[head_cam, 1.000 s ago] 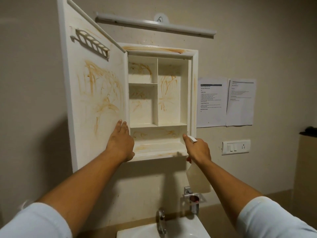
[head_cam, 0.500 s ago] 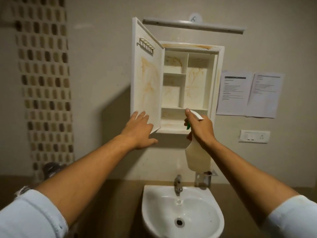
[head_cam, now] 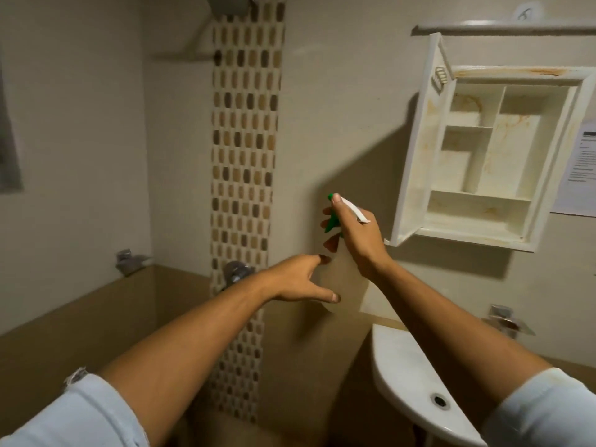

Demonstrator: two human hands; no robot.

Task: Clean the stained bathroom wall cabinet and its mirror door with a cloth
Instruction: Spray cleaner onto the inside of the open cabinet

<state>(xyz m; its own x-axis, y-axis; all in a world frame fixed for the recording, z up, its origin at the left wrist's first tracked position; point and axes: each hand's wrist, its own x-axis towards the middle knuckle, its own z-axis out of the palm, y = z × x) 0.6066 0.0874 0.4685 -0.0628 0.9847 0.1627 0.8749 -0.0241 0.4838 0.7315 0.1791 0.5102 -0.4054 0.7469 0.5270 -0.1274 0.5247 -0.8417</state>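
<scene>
The white wall cabinet [head_cam: 467,235] hangs at the upper right, its shelves streaked with orange-brown stains. Its door [head_cam: 416,140] stands open, seen almost edge-on, with stains on the inner face. My right hand [head_cam: 358,240] grips the neck of a translucent spray bottle [head_cam: 346,285] that has a white head and a green trigger, left of and below the cabinet. My left hand [head_cam: 300,282] reaches to the bottle's lower body with spread fingers and thumb at its left side. No cloth is in view.
A white sink [head_cam: 406,375] sits at the lower right with a metal holder [head_cam: 506,321] above it. A brown mosaic tile strip [head_cam: 245,156] runs down the wall, with a wall tap [head_cam: 237,272] on it. Paper notices [head_cam: 580,169] hang right of the cabinet.
My view has swung left. My left hand has come off the door's lower edge and moved to the bottle. My right hand has drawn the bottle away from the cabinet shelf.
</scene>
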